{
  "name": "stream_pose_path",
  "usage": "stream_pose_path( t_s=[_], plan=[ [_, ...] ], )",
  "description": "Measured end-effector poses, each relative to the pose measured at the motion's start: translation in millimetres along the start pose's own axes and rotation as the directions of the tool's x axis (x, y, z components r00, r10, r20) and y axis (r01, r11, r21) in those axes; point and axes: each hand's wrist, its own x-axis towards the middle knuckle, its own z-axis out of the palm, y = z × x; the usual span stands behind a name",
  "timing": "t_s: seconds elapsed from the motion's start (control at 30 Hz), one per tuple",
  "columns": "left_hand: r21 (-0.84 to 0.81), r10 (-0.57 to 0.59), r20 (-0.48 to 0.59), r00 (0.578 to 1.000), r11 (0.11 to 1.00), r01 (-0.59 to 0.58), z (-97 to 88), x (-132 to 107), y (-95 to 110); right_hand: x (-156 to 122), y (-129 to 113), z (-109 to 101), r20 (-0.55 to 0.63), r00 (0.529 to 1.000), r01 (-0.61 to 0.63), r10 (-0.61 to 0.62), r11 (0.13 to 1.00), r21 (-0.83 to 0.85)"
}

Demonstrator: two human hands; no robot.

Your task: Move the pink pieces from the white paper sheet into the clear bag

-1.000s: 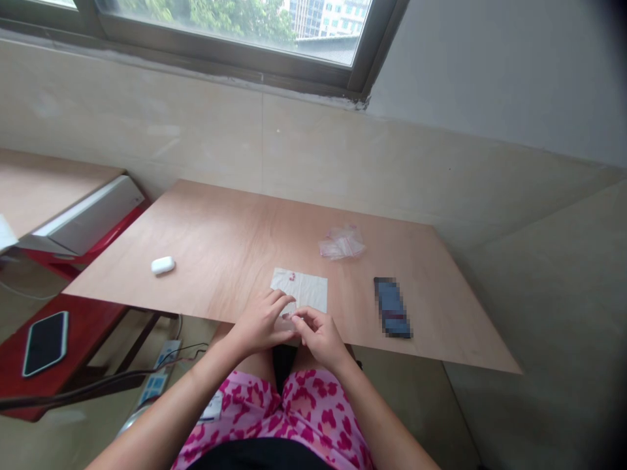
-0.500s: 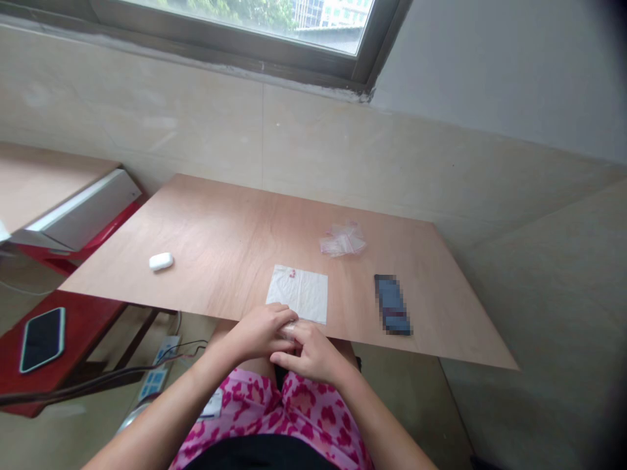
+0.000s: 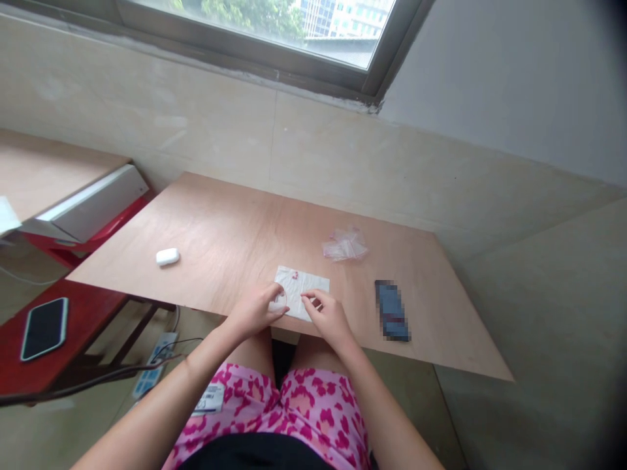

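Hands curl close together. Left hand point(image 3: 252, 312) rests on the near corner of the white paper sheet point(image 3: 306, 285), by the front edge of the plywood board point(image 3: 235, 228). Right hand point(image 3: 328, 320) pinches something too small to see. A hard tug could rip the thin sheet.

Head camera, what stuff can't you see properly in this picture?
Head view:
- phone: pixelated blur hides its face
- white paper sheet: left hand covers part of it
- red marks: too small to make out
- clear plastic bag: too crumpled to see inside
- label: print too small to read
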Motion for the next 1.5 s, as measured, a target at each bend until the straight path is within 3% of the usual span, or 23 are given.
stream_pose_path(
  t_s=[0.17,0.4,0.53,0.7,0.83,1.0,1.17,1.37,1.5],
  plan=[
    [-0.06,-0.152,-0.113,0.982,0.987,0.146,-1.6,7.0,-13.9,51.3,12.3,17.6,0.02,0.998,0.063,-0.06,0.934,-0.351],
    [-0.132,-0.201,-0.123,0.972,0.974,0.185,-5.7,12.1,-27.6,74.6,23.1,34.2,0.069,0.996,0.076,-0.048,0.871,-0.485],
    [-0.201,-0.253,-0.115,0.961,0.953,0.226,-6.6,14.9,-28.9,72.4,13.1,29.1,-0.015,0.992,0.107,-0.122,0.916,-0.387],
    [-0.25,-0.279,-0.106,0.954,0.936,0.246,-8.1,15.3,-23.8,60.4,-37.8,24.2,-0.232,0.971,0.073,-0.059,0.996,0.054],
    [-0.288,-0.276,-0.103,0.956,0.928,0.237,-7.7,15.0,-20.6,52.1,-64.1,25.4,-0.066,0.985,0.164,-0.16,0.985,0.061],
    [-0.305,-0.287,-0.115,0.951,0.921,0.241,-7.6,14.8,-20.6,58.4,-28.2,24.5,-0.167,0.982,0.048,-0.082,0.979,-0.2],
    [-0.244,-0.261,-0.119,0.958,0.943,0.226,-8.2,14.1,-17.0,61.0,8.2,35.0,-0.205,0.978,-0.137,0.034,0.846,-0.515],
    [-0.185,-0.238,-0.089,0.967,0.958,0.219,-7.2,13.3,-13.8,63.0,14.7,46.2,-0.227,0.971,-0.185,0.068,0.819,-0.543],
    [-0.175,-0.253,-0.096,0.963,0.956,0.234,-6.2,13.9,-15.8,62.8,6.6,41.0,-0.219,0.974,-0.146,0.063,0.912,-0.384]
  ],
)
